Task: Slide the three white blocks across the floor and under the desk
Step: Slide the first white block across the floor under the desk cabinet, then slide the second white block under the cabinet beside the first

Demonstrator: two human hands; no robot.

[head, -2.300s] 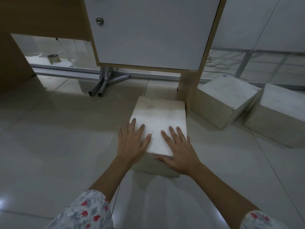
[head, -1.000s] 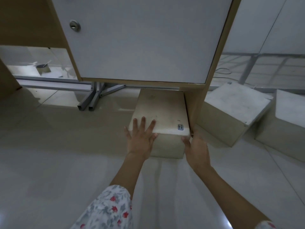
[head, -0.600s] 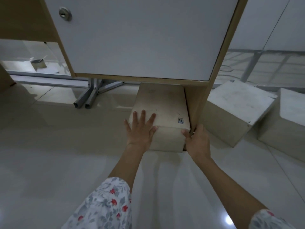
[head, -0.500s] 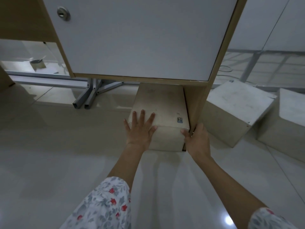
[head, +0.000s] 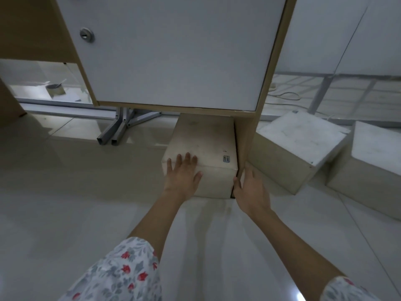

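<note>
A white block point(head: 208, 140) lies on the floor, its far half under the desk's white cabinet point(head: 173, 51), its right side close against the wooden side panel point(head: 245, 140). My left hand point(head: 183, 174) is spread flat over the block's near top edge and front face. My right hand point(head: 249, 190) presses on the block's near right corner, fingers by the panel's edge. Two more white blocks stand right of the panel: a second block point(head: 297, 137), turned at an angle, and a third block point(head: 377, 153) at the right edge of the view.
Grey metal desk legs point(head: 117, 129) rest on the tiled floor left of the block. A small round container point(head: 55, 89) sits far back at the left. Cables point(head: 284, 95) lie on the floor behind the panel. A wooden panel point(head: 10, 101) borders the far left.
The block has slid farther under the cabinet. My left hand has slipped from the top toward the front face; my right hand moved off the top to the near right corner.
</note>
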